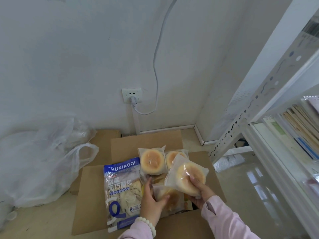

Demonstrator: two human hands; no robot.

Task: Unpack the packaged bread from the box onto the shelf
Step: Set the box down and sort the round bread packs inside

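Mid-unpack, pick phase. Right hand has its grip closed around a wrapped round bun, lifted just above the open cardboard box on the floor. Left hand is down in the box, fingers curled on a second bun pack, not yet lifted. Two more buns and a big blue bread bag remain inside. Next, I'd judge: lift both clear and swing right to the white shelf, finding free space beside the books.
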